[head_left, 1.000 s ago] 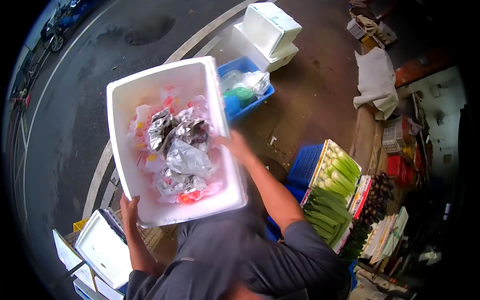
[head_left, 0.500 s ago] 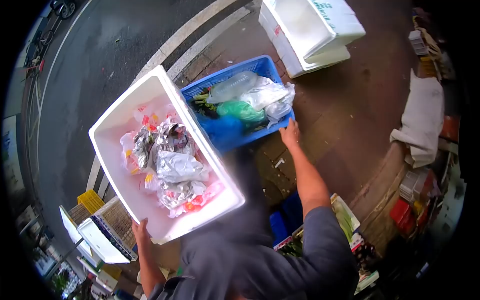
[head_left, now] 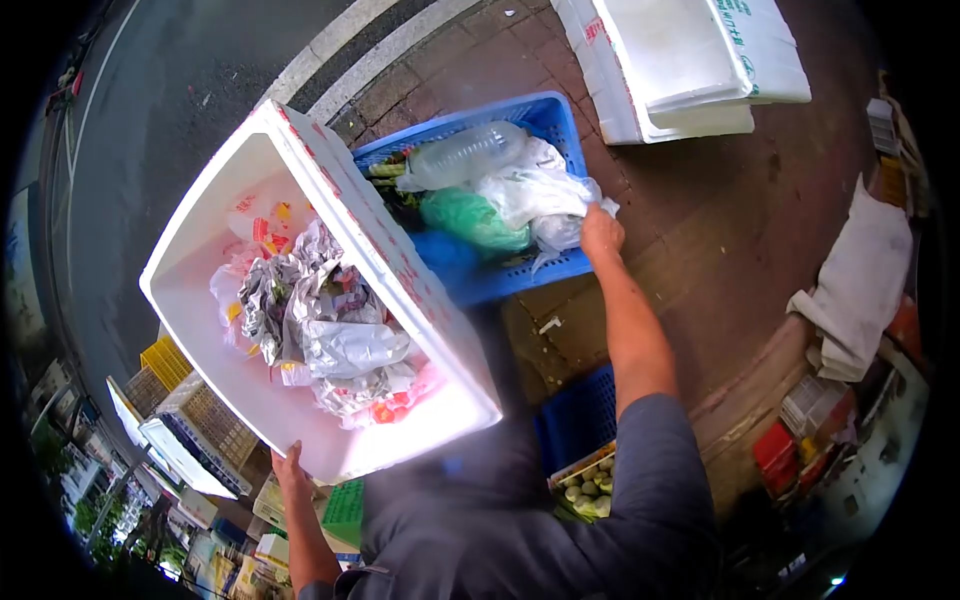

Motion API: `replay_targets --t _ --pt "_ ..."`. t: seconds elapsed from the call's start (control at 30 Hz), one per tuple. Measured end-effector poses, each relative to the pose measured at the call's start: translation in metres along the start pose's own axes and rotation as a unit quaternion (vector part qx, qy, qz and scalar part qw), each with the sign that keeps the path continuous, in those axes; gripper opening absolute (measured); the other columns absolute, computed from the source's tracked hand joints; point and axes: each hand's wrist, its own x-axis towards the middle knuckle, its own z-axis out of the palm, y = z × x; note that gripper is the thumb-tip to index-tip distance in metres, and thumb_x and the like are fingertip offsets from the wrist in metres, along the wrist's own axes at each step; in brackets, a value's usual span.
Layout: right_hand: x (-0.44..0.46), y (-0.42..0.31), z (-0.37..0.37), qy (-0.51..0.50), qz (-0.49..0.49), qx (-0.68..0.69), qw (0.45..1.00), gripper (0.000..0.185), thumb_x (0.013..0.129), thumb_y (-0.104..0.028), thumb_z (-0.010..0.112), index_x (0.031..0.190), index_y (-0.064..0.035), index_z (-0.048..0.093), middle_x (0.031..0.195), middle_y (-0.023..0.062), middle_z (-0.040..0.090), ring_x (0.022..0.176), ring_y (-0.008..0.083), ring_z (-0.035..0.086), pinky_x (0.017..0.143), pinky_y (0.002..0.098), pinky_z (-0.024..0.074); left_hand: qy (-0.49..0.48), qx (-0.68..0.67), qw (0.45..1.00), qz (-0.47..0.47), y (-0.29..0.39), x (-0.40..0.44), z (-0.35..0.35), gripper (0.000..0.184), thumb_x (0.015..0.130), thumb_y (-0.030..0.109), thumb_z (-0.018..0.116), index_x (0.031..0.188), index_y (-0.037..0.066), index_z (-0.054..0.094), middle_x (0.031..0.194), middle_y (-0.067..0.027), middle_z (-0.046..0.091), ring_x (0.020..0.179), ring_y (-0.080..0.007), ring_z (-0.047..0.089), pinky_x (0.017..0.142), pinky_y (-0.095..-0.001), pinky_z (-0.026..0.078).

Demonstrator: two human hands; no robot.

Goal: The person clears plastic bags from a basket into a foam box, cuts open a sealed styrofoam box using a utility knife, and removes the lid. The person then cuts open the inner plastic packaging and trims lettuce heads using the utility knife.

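Note:
My left hand grips the lower left rim of a white foam box, which is tilted so its inside faces me. Inside lie crumpled silvery wrapping and thin plastic bags with red and yellow marks. My right hand is closed at the right end of a blue plastic basket, its fingers on a white plastic bag. Also in the basket are a clear plastic bottle, a green bag and some leafy stalks. The foam box hides the basket's left side.
White foam boxes stand beyond the basket on brick paving. A curb and road lie at upper left. Crates are stacked at lower left. A dark blue crate and a box of round produce sit near my right arm.
My right hand has moved from the basket's rim up onto the white plastic bag. The foam box has shifted slightly left in view, still in my left hand.

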Motion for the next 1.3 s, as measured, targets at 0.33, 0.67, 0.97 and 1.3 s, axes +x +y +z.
replay_targets --t 0.33,0.67,0.97,1.3 --pt "-0.210 -0.131 0.010 -0.142 -0.170 0.347 0.912 0.026 0.092 -0.022 0.061 0.101 0.0018 0.064 0.097 0.0275 0.065 0.093 0.0450 0.062 0.083 0.0468 0.0484 -0.006 -0.004 1.000 0.019 0.001 0.001 -0.038 0.047 0.085 0.008 0.064 0.129 -0.002 0.051 0.111 -0.0107 0.061 0.098 -0.0211 0.061 0.087 -0.0339 0.049" --pt "-0.158 -0.153 -0.030 -0.102 -0.289 0.175 0.936 0.021 0.092 -0.022 0.062 0.095 -0.0008 0.061 0.090 0.0232 0.069 0.089 0.0453 0.066 0.076 0.0531 0.0524 -0.001 0.038 0.999 0.036 0.020 0.021 -0.023 0.046 0.086 0.008 0.064 0.129 0.000 0.052 0.110 -0.0084 0.061 0.096 -0.0185 0.060 0.087 -0.0321 0.048" --pt "0.024 -0.073 0.009 0.138 -0.125 0.225 0.956 0.040 0.091 -0.020 0.063 0.128 -0.0047 0.063 0.097 0.0205 0.072 0.073 0.0270 0.073 0.071 0.0404 0.0553 0.043 0.050 0.997 0.033 0.010 0.026 -0.027 0.050 0.084 0.007 0.064 0.131 -0.003 0.050 0.112 -0.0088 0.061 0.101 -0.0192 0.058 0.092 -0.0335 0.045" --pt "0.128 -0.076 0.088 0.155 -0.039 0.273 0.949 0.033 0.089 -0.027 0.065 0.108 -0.0010 0.069 0.104 0.0272 0.068 0.102 0.0441 0.063 0.089 0.0477 0.0504 0.095 0.061 0.994 -0.001 0.011 0.026 -0.013 0.045 0.085 0.010 0.066 0.126 -0.002 0.052 0.110 -0.0088 0.061 0.100 -0.0193 0.057 0.092 -0.0336 0.044"
